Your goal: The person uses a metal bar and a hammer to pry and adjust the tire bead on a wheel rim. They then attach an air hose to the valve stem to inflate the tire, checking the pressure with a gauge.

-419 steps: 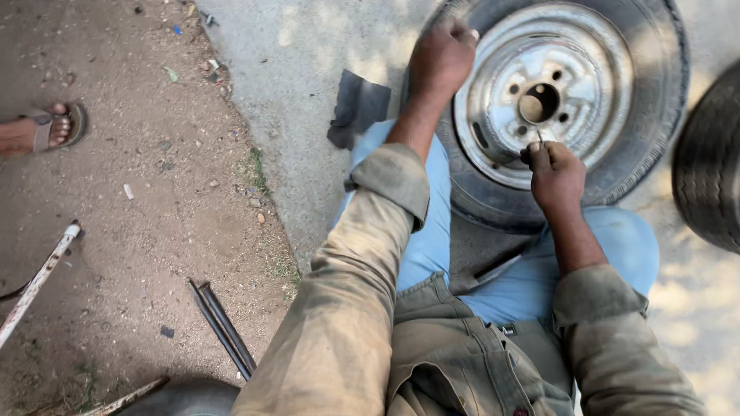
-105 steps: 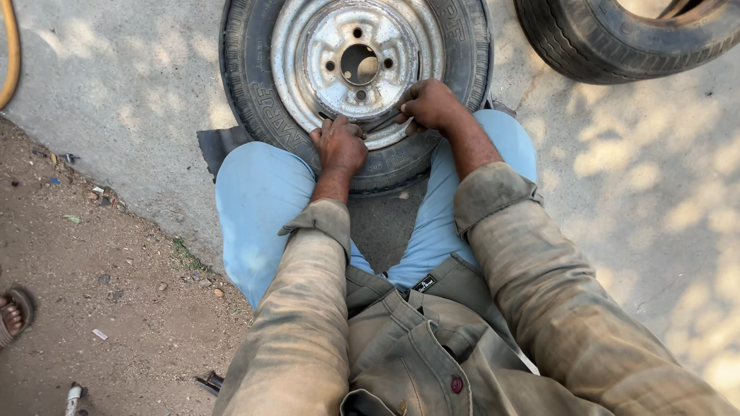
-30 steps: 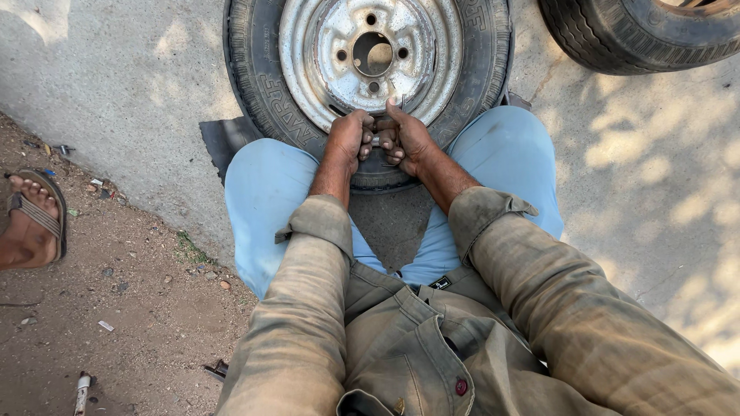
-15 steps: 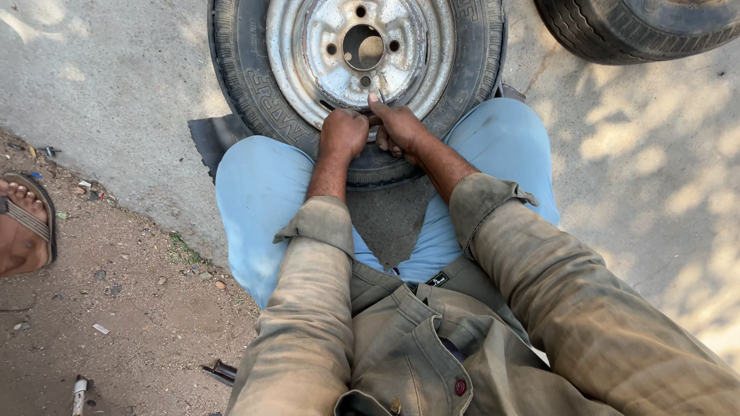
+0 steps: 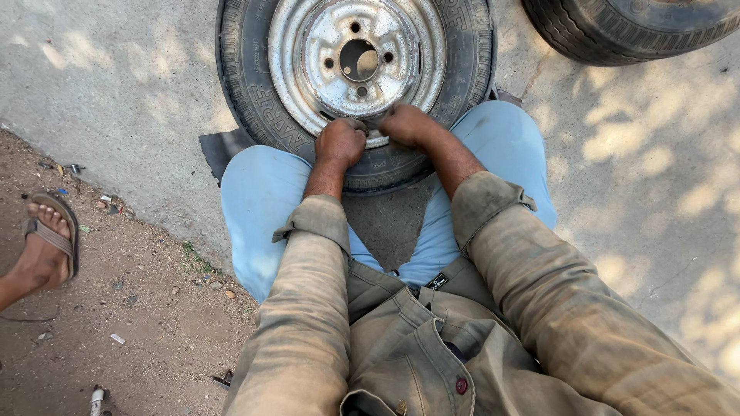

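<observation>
At far left, on the dirt strip, another person's foot in a brown flip-flop sandal [image 5: 48, 246], well apart from the work. Centre, lying flat on grey concrete btwn the seated person's knees: black rubber tyre on a worn silver steel rim [image 5: 356, 58], tyre fully seated on rim as far as visible, nothing pried loose; what's done vs left can't be judged beyond that. Left hand [image 5: 341, 142] curled into a fist on near rim edge where rim meets tyre; can't tell if it grips anything. Right hand [image 5: 406, 125] just beside it, fingers bent down onto same edge, pressing, contents hidden. Forearms converge, dusty khaki sleeves rolled. Top right: second black tyre [image 5: 632, 27], apart
</observation>
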